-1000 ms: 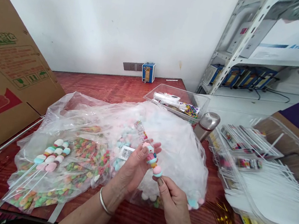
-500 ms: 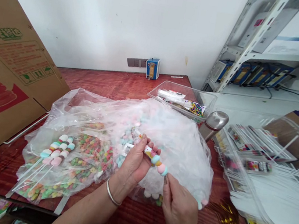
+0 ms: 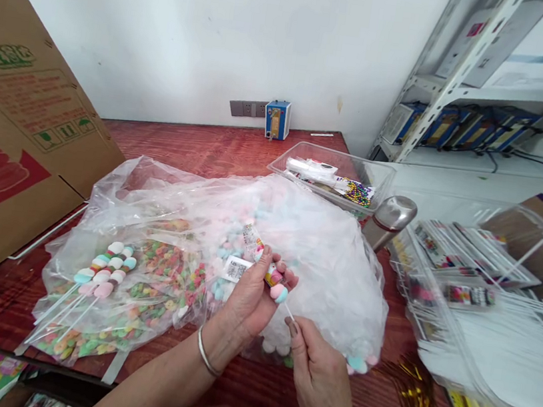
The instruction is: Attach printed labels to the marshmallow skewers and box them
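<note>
My left hand (image 3: 259, 289) is closed around a printed wrapper (image 3: 252, 238), with a marshmallow skewer (image 3: 279, 293) in it. Only the pink and blue marshmallow at the lower end sticks out of the wrapper. Below it, my right hand (image 3: 317, 361) pinches the white stick (image 3: 289, 311). A white label with a code (image 3: 236, 269) shows beside my left fingers. To the left, several finished-looking marshmallow skewers (image 3: 106, 269) lie on a clear plastic bag (image 3: 120, 202) of colourful ring candies (image 3: 172, 264). Behind my hands spreads a large bag of pastel marshmallows (image 3: 320, 251).
A clear tub (image 3: 381, 172) with packets and a steel flask (image 3: 390, 220) stand behind the bags. At right, a clear bin (image 3: 441, 322) holds white sticks and wrappers, near gold twist ties (image 3: 410, 388). A cardboard box (image 3: 19, 128) stands at left.
The marshmallow skewer has gone further up into the wrapper, so fewer marshmallows stick out. More of the white stick shows between my hands.
</note>
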`<state>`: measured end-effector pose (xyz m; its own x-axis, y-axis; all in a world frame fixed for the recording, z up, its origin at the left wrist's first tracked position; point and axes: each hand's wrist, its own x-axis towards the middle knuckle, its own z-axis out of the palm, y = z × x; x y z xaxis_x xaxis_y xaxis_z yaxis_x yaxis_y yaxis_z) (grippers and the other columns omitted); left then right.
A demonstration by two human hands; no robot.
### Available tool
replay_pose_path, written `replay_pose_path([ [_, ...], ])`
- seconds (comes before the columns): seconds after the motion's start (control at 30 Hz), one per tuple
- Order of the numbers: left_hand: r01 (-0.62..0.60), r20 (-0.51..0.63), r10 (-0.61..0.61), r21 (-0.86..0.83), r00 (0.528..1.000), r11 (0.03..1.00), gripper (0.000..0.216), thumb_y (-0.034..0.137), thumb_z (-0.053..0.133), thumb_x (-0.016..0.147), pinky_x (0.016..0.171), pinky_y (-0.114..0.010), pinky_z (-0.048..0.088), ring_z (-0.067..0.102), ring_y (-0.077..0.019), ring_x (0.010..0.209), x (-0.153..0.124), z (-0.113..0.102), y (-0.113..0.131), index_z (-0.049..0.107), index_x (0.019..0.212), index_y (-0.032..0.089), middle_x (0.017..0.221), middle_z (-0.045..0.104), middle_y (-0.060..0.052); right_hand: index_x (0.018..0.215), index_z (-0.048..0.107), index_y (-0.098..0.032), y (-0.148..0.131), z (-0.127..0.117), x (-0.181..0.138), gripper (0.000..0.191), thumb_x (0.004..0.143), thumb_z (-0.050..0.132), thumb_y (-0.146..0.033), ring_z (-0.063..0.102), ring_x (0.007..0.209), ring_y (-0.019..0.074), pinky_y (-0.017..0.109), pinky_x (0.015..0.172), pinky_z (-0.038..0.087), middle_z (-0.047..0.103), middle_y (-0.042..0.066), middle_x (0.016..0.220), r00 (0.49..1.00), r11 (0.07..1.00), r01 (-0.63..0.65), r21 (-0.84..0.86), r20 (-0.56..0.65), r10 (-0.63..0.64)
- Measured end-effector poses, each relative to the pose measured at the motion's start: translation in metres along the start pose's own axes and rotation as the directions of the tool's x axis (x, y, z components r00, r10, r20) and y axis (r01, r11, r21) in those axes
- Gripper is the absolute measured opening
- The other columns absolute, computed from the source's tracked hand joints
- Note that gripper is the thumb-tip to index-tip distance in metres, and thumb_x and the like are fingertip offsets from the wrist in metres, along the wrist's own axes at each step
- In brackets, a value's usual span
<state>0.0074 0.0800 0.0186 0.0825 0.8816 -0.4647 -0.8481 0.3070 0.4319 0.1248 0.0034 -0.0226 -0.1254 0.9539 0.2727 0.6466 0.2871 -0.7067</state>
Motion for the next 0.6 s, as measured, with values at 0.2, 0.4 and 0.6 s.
replay_pose_path([
  [0.2, 0.010, 0.089, -0.017, 0.077, 0.996, 0.997, 0.029, 0.038, 0.076, 0.078, 0.080, -0.033, 0.053, 0.066, -0.0167, 0.078, -0.001, -0.005, -0.007, 0.064, 0.088, 0.014, 0.077, 0.064, -0.002, 0.094, 0.064, -0.016, 0.002, 0.002, 0.006, 0.035, 0.102, 0.032, -0.029, 0.061, 0.049, 0.0162, 0.023, 0.047, 0.038, 0.065, 0.002, 0.060, 0.997, 0.996, 0.012, -0.094, -0.074, -0.019],
  [0.4, -0.043, 0.072, 0.037, 0.094, 0.997, 0.995, 0.024, 0.029, 0.078, 0.076, 0.072, -0.028, 0.055, 0.061, -0.0107, 0.062, 0.003, -0.003, 0.006, 0.063, 0.086, 0.013, 0.071, 0.062, 0.000, 0.104, 0.065, -0.014, 0.005, 0.000, 0.003, 0.033, 0.100, 0.039, -0.034, 0.060, 0.052, 0.0168, 0.025, 0.051, 0.038, 0.065, 0.004, 0.064, 0.994, 1.000, -0.004, 0.008, -0.110, 0.005],
  [0.6, 0.057, 0.106, -0.064, 0.066, 0.992, 0.996, 0.033, 0.044, 0.070, 0.082, 0.072, -0.030, 0.057, 0.056, -0.0085, 0.054, -0.001, -0.002, 0.005, 0.061, 0.089, 0.013, 0.064, 0.056, 0.003, 0.097, 0.059, -0.018, -0.002, -0.006, 0.005, 0.036, 0.097, 0.044, -0.050, 0.027, 0.039, 0.0082, 0.020, 0.039, 0.021, 0.033, -0.011, 0.047, 0.890, 0.564, -0.455, 0.689, 0.334, 0.310],
])
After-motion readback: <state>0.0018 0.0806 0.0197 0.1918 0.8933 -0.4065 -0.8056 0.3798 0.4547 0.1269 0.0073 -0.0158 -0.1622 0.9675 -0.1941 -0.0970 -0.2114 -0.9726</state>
